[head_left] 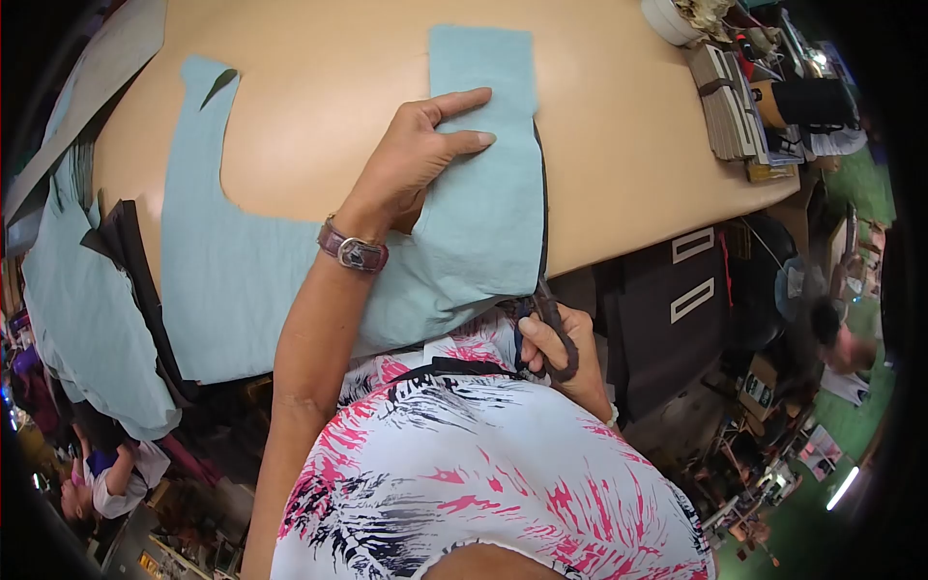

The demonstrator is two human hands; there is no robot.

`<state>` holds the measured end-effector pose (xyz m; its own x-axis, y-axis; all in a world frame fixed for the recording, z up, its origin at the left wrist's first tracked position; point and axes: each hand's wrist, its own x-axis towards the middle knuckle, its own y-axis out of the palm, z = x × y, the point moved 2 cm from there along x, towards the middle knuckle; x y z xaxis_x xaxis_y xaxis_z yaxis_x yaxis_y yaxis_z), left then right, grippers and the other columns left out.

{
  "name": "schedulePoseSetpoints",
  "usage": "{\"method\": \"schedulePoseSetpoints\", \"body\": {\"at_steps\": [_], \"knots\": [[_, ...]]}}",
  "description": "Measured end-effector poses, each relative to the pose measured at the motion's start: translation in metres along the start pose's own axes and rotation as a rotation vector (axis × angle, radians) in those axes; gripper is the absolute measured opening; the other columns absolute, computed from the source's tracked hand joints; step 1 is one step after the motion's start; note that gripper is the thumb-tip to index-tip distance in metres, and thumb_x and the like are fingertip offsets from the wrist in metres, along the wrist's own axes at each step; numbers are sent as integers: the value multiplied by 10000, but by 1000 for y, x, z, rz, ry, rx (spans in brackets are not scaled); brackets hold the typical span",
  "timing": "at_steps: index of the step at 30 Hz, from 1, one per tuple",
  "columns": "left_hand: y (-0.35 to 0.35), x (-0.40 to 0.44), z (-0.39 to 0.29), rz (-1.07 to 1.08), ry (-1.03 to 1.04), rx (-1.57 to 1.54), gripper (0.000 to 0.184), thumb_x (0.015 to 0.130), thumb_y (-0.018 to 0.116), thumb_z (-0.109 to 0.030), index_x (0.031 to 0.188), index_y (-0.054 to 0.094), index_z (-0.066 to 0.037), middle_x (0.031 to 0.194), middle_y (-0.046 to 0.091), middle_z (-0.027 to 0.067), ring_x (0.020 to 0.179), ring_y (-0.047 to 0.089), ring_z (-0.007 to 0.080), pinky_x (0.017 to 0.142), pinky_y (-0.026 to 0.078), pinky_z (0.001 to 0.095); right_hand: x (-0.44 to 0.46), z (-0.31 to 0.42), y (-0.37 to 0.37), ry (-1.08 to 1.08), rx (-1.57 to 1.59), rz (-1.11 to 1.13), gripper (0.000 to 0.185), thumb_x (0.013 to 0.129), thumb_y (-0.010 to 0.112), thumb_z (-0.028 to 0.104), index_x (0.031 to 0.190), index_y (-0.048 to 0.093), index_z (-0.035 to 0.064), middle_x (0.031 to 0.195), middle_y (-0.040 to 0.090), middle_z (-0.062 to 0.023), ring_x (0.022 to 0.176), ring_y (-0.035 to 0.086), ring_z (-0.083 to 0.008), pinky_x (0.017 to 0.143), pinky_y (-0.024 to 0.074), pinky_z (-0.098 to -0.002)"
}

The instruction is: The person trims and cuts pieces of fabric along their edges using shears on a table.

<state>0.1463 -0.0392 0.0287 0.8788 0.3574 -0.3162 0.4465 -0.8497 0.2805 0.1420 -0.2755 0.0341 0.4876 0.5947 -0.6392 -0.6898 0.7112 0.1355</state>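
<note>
A pale blue-green cut piece of cloth lies over the table and hangs past its front edge, with creases near my body. My left hand rests on the upper part of this cloth, thumb and index finger spread apart; the other fingers are partly hidden. Below the cloth's lower right corner, my right hand is closed around the dark handles of a pair of scissors. A thin dark strip runs along the cloth's right edge; whether it is a blade or a dark layer beneath, I cannot tell.
The tan table curves round in front of me. More blue-green cloth drapes over its left side. Bundled card pieces and a white container stand at the right. Dark cloth hangs below. Another person is at lower left.
</note>
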Motion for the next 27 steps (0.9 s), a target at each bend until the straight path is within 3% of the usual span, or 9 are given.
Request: {"method": "schedulePoseSetpoints", "body": {"at_steps": [7,13,27], "knots": [[-1,-9,6,-91,218,253,529,698,678,-62,1191,498,14,1164,540,134,1036,526,170,892,412,257,-2,-10,-6,-100,135,128,315,741,628,280,674,535,-13,569,549,-80,470,503,-100,430,392,-208],[-1,-24,8,-91,391,349,621,685,686,-59,1249,434,11,1255,467,150,1140,453,187,961,346,285,2,-11,-4,-105,158,132,295,735,634,256,671,535,-15,571,552,-81,467,505,-103,436,397,-205],[3,-39,18,-95,403,332,661,691,676,-4,1282,381,12,1257,456,168,1132,456,193,952,358,286,1,-12,2,-70,174,103,197,740,644,157,701,551,-12,582,564,-72,474,513,-86,445,409,-191]]}}
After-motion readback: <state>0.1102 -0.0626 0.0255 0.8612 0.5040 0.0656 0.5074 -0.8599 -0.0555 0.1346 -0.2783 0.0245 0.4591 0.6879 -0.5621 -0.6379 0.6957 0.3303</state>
